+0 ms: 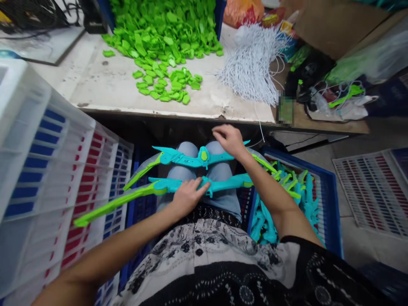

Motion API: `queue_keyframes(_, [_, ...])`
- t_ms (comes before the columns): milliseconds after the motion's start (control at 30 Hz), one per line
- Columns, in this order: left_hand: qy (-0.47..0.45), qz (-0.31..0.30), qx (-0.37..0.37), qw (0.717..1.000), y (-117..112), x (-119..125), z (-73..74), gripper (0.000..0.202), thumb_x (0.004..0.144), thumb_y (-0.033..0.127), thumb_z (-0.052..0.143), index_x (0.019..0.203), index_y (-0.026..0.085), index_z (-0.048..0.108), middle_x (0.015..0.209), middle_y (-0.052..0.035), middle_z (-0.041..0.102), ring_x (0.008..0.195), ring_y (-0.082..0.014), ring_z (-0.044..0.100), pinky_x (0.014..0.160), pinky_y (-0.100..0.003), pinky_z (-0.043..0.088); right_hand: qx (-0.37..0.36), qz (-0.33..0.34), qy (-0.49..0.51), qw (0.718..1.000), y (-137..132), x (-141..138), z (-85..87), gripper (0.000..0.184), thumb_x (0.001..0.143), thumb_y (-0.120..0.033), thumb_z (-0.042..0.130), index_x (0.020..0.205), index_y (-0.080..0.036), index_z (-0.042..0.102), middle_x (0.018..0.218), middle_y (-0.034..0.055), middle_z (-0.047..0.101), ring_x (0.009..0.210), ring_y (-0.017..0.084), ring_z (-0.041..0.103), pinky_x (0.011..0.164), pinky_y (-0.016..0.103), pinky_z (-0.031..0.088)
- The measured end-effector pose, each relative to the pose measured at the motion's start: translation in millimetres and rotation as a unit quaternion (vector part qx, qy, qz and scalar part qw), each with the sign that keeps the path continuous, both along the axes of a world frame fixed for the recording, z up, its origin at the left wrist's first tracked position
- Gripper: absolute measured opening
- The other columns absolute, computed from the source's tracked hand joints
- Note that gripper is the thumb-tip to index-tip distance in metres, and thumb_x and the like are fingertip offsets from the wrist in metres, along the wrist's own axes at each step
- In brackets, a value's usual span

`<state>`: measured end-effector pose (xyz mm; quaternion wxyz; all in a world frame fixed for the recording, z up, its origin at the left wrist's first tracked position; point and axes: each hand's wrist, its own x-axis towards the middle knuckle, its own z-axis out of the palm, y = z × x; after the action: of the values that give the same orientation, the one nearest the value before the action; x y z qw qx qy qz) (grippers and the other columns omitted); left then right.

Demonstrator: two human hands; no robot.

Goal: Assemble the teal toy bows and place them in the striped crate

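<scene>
Two teal and lime-green toy bows lie across my lap. My left hand (pixel 188 196) rests on the middle of the nearer bow (pixel 134 192), fingers stretched over its grip. My right hand (pixel 228 139) is curled on the right limb of the farther bow (pixel 194 158), fingers pinched together near its teal arm. Both bows point their green tips down to the left.
A blue crate (pixel 330 199) of more bow parts stands at my right. White slotted crates (pixel 47 170) stand at my left. The worn table (pixel 105 89) ahead holds a heap of small green plastic pieces (pixel 165 38) and a bundle of white strings (pixel 251 63).
</scene>
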<state>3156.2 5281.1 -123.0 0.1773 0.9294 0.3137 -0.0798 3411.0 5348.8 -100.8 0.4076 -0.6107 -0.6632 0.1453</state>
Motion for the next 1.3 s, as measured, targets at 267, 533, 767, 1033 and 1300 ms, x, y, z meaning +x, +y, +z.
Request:
queue_keyframes(267, [0.014,0.016,-0.074,0.997,-5,-8,-18.1,0.070,0.087,0.038,0.054,0.149,0.027,0.025,0.145,-0.0185,0.038,0.131,-0.0355,0.038,0.103,-0.052,0.034,0.010,-0.049,-0.118,0.992,167,-44,16.9,0.036,0.085,-0.024,0.057,0.119,-0.011,0.055,0.120,0.0155,0.059,0.117,0.032,0.044,0.099,0.049,0.037])
queue_keyframes(533, [0.026,0.044,-0.148,0.988,12,2,-8.1,0.070,0.088,0.041,0.049,0.149,0.022,0.021,0.128,-0.0168,0.055,0.117,-0.0329,0.053,0.095,-0.045,0.041,0.005,-0.166,-0.161,0.973,138,-18,10.0,0.042,0.091,-0.043,0.048,0.115,-0.011,0.058,0.107,0.0211,0.061,0.111,0.036,0.048,0.094,0.055,0.036])
queue_keyframes(767, [0.019,0.081,-0.231,0.969,27,11,-11.9,0.078,0.087,0.046,0.047,0.152,0.019,0.014,0.130,-0.0183,0.054,0.114,-0.0331,0.056,0.091,-0.041,0.044,-0.079,-0.188,-0.167,0.965,121,23,9.7,0.062,0.086,-0.054,0.054,0.126,-0.006,0.050,0.095,0.0211,0.065,0.097,0.034,0.059,0.087,0.049,0.042])
queue_keyframes(1033, [-0.038,0.130,-0.335,0.932,56,15,-24.7,0.063,0.078,0.043,0.052,0.132,0.011,0.048,0.122,-0.0146,0.061,0.106,-0.0285,0.058,0.093,-0.038,0.043,0.000,0.097,-0.194,0.976,129,63,2.3,0.026,0.083,-0.019,0.057,0.108,-0.016,0.063,0.121,0.0101,0.061,0.115,0.026,0.049,0.097,0.041,0.040])
queue_keyframes(1300, [-0.075,0.197,-0.381,0.900,59,22,-18.8,0.053,0.076,0.049,0.053,0.113,0.012,0.060,0.109,-0.0093,0.066,0.097,-0.0251,0.057,0.084,-0.032,0.045,0.040,0.142,-0.130,0.980,63,29,-0.6,0.024,0.090,-0.033,0.052,0.104,-0.018,0.064,0.112,0.0083,0.063,0.109,0.025,0.053,0.100,0.050,0.038])
